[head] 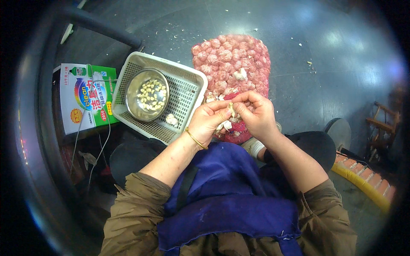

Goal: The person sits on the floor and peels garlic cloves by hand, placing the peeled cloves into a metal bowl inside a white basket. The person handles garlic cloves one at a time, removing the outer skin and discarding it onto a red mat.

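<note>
Between the fingertips of my left hand (209,116) and my right hand (258,112) is a small garlic piece (231,108) with papery skin; both hands grip it. Just beneath hang or lie pale garlic skins (225,125). A red mesh sack (230,56) full of garlic bulbs lies on the floor beyond my hands, with a loose garlic bulb (240,74) on top. To the left, a steel bowl (130,107) holds many peeled garlic cloves (153,94). It sits in a grey plastic basket (179,75), beside another garlic bulb (172,119).
A printed cardboard box (88,99) stands left of the basket, with a thin cable (110,126) across it. A dark metal bar (102,30) runs behind. Bits of skin litter the dark floor (301,48). At right are a round stool seat (339,134) and a yellow-edged brick border (362,179).
</note>
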The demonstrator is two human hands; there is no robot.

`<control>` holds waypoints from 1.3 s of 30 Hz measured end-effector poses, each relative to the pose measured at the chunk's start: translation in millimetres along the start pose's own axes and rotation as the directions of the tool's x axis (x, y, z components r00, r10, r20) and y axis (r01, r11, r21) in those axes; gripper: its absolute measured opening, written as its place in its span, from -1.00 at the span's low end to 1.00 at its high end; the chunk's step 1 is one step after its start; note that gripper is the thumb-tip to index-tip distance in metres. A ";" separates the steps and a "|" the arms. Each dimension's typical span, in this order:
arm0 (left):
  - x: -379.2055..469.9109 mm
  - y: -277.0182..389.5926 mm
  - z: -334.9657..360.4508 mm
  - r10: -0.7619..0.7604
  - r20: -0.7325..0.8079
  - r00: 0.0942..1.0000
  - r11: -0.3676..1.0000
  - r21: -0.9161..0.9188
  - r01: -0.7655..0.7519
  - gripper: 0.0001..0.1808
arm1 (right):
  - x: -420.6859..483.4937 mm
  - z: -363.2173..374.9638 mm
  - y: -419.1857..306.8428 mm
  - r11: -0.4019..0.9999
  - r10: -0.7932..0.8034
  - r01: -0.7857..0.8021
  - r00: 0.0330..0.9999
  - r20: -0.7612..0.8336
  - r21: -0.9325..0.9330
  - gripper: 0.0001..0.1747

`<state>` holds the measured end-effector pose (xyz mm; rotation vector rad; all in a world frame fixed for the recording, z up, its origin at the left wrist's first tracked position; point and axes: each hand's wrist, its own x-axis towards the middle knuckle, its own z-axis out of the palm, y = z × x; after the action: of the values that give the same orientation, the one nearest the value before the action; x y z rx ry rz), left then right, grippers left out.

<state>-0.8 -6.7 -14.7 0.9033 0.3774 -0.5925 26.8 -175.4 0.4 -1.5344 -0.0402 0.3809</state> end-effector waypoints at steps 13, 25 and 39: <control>1.3 -4.0 0.5 0.442 -0.061 0.895 0.772 0.534 -0.345 -0.73 | -1.4 0.9 7.9 0.993 -0.030 0.033 0.999 0.029 -0.110 -0.89; -3.6 -4.3 2.5 0.601 0.090 0.794 0.473 0.761 -0.444 -0.80 | -2.8 -3.9 3.8 0.962 -0.017 0.026 0.999 0.035 -0.271 -0.93; 5.1 9.7 -9.7 0.170 0.031 0.985 0.917 -0.370 -0.147 -0.80 | -1.4 -3.7 7.8 0.995 -0.021 0.021 1.000 -0.004 0.100 -0.92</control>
<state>8.6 4.3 -17.0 0.5465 0.3397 -0.3814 24.7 -179.3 -7.1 -1.4347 -0.0343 0.3588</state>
